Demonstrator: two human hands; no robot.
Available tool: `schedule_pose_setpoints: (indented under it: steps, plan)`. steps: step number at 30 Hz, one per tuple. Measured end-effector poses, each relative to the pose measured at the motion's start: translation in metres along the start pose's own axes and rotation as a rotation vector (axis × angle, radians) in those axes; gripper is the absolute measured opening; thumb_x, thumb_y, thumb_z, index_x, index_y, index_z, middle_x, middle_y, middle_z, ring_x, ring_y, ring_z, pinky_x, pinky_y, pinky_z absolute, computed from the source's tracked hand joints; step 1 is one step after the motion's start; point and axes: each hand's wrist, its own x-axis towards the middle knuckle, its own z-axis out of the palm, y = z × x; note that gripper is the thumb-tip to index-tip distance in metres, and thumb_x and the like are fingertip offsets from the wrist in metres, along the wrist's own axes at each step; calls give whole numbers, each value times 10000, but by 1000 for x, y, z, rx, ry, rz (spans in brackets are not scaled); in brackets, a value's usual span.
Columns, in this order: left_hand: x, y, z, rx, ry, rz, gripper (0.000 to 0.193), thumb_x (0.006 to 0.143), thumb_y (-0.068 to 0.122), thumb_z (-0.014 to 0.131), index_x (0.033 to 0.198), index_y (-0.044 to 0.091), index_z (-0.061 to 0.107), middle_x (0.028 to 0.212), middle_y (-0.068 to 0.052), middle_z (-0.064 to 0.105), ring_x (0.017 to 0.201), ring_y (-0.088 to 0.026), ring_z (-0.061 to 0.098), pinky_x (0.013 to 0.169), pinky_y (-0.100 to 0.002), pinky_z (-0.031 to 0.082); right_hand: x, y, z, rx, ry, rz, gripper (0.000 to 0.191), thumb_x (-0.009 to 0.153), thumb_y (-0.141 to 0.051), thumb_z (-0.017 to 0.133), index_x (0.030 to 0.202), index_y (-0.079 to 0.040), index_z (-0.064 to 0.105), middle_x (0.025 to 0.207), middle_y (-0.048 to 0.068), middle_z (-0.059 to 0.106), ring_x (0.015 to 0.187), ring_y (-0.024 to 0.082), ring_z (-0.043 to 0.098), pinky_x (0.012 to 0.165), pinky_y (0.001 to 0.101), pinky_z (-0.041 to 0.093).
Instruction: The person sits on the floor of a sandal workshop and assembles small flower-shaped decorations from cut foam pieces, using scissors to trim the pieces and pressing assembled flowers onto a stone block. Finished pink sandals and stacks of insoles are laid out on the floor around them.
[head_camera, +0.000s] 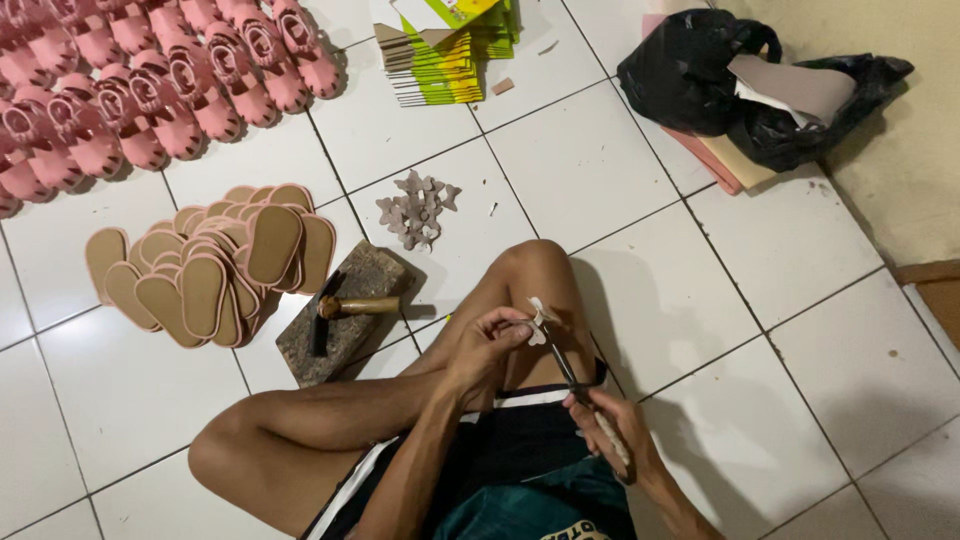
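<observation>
Head view: left hand (487, 343) pinches a pale flower-shaped cutout (541, 318); right hand (612, 425) grips slim metal scissors (566, 367).

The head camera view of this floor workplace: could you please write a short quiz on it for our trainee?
1. True or false: the hammer lies on the stone block.
2. Which hand holds the small pale cut-out? A) left B) right
3. Fill in: the right hand holds a thin ____ whose tip meets the cut-out.

Key:
1. True.
2. A: the left hand pinches it in its fingers.
3. Tool; its exact kind is hard to tell.
</observation>
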Motion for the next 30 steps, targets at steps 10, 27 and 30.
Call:
schedule_pose_setpoints:
  steps: [10,27,30]
  plan:
    - [-2,-7,17,-44,26,-83,120,955,-10,692,1067,9,651,1012,-78,697,962,-158,671,920,-289,567,2,-4,-2,-191,157,-519,453,971,-465,739,1029,-16,762,787,-28,742,658,44,682,523,213,539]
    - [-35,18,25,645,94,608,188,941,-25,709,1114,49,717,1240,-119,730,1244,-261,686,1088,-372,594,4,-20,16,-403,192,24,495,781,-356,828,1178,-81,721,725,78,742,604,193,714,540,383,564]
    - [-54,40,29,998,96,899,255,814,-64,766,1025,78,746,1207,-145,712,1209,-327,679,973,-383,630,-3,-27,26,-581,244,-284,616,763,-332,823,1261,-7,663,893,161,746,696,240,732,591,391,597]
